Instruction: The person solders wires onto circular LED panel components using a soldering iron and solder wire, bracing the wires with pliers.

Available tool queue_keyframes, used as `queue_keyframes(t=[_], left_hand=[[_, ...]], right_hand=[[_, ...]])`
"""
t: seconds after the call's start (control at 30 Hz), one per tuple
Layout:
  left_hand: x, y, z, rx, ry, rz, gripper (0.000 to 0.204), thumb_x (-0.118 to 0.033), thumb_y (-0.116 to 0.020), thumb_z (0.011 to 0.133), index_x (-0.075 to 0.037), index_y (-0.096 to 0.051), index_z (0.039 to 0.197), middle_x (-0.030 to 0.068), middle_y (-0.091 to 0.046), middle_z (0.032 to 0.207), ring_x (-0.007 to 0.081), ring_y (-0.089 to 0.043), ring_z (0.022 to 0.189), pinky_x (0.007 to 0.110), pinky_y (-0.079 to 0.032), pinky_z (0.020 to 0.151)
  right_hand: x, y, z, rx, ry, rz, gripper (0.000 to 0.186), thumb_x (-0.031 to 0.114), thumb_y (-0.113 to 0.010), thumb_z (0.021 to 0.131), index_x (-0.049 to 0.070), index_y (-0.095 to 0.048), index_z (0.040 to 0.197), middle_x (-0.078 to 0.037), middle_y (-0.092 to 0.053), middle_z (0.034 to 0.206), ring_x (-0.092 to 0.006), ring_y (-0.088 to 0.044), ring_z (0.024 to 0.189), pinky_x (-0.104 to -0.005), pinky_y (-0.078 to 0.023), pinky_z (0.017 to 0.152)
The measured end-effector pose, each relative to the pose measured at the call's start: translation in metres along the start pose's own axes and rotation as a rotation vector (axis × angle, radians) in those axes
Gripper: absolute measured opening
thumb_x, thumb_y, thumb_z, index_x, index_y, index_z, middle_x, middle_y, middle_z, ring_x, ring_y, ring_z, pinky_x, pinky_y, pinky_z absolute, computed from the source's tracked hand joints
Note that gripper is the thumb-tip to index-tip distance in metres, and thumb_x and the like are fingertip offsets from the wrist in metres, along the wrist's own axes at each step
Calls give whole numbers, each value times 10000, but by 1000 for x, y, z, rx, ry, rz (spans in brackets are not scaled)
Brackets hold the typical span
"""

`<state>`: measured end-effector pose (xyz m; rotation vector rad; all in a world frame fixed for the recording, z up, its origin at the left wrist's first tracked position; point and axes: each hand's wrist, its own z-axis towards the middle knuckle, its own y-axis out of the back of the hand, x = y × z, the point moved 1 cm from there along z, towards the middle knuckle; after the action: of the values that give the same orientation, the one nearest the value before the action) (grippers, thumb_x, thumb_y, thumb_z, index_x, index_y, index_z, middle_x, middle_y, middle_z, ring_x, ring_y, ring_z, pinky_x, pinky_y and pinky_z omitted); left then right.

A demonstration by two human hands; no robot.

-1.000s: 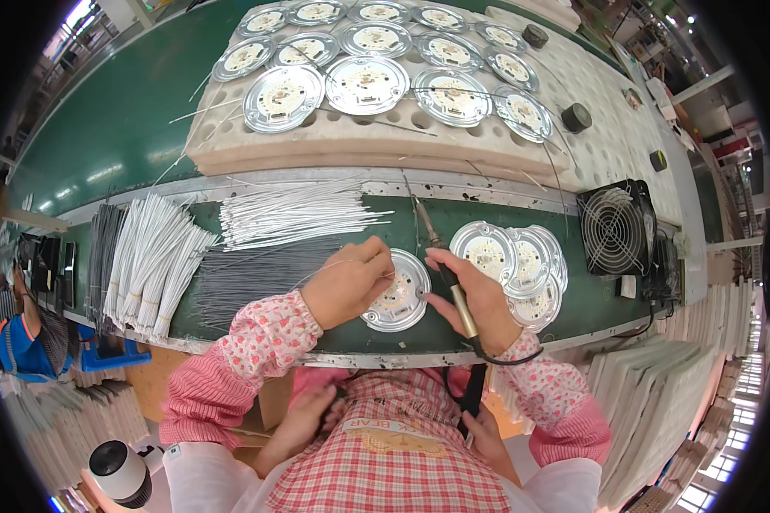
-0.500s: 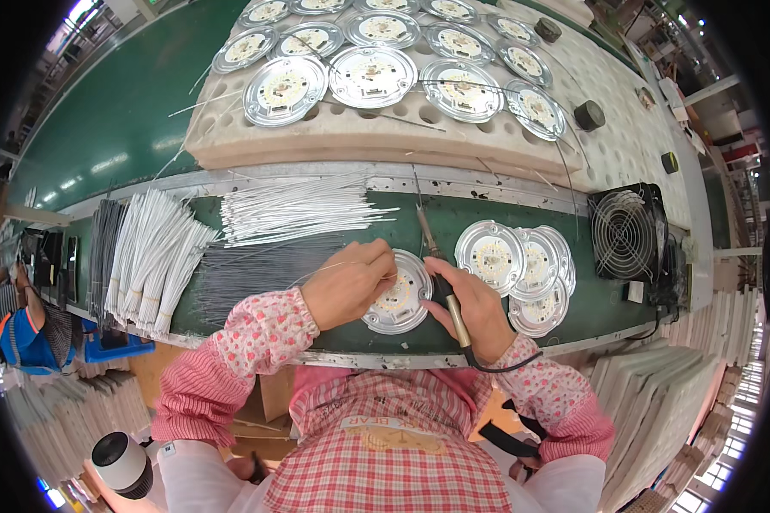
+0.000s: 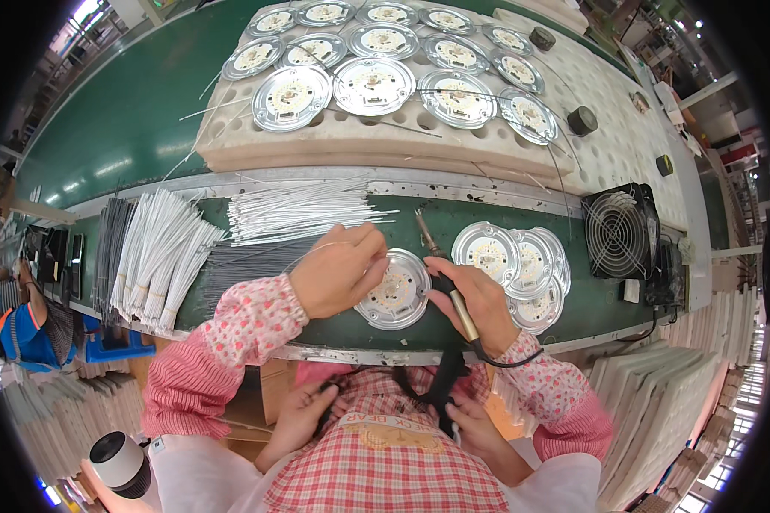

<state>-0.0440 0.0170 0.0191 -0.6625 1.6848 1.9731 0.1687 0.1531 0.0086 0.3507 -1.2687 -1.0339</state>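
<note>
The right hand is wrapped around a soldering iron; the left hand, pinched on a thin wire, is beside one disc on the tabletop; wires trail among the foam-block discs, apparently done, while the overlapping discs seem left to do.

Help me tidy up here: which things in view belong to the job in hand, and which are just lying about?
Likely in the job:
Soldering iron in right hand
Thin wire in left hand
Metal disc between the hands
Other metal discs
White wires
Grey wires
Perhaps black fan

Apparently just lying about:
Dark stubs
White-and-black cylinder
</note>
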Motion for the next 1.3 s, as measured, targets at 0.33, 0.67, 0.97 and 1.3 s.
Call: queue_keyframes(t=[0.33, 0.67, 0.97, 1.3], left_hand=[[-34, 9, -11, -19, -158, 94, 150, -151, -651, 881, -69, -531, 919, 94, -535, 885, 274, -539, 844, 400, -366, 771], [-3, -22, -37, -162, -13, -11, 167, -140, -699, 867, -67, -551, 897, 81, -553, 852, 290, -546, 780, 396, -378, 768], [-2, -29, -38, -229, -50, -29, 167, -43, -712, 788, -90, -559, 835, 40, -624, 971, 238, -568, 855, 375, -381, 789], [-2, -31, -37, -213, -49, 8, 155, -58, -706, 788, -90, -561, 831, 36, -615, 980, 238, -543, 854, 384, -363, 792]], right_hand=[[25, -2, 18, -61, 9, 47, 174, 75, -767, 803, 90, -651, 932, -77, -457, 745, -250, -541, 633, -363, -441, 546], [16, 6, -15, -24, -178, 338, 210, 75, -626, 904, -13, -677, 1087, -127, -698, 947, -173, -692, 745, -278, -528, 660], [14, 6, -20, 14, -260, 505, 177, 87, -631, 857, 8, -724, 985, -135, -696, 853, -229, -662, 688, -321, -517, 628], [12, 9, -15, 59, -145, 439, 211, 112, -602, 896, -51, -689, 998, -152, -688, 880, -159, -662, 574, -269, -509, 539]])
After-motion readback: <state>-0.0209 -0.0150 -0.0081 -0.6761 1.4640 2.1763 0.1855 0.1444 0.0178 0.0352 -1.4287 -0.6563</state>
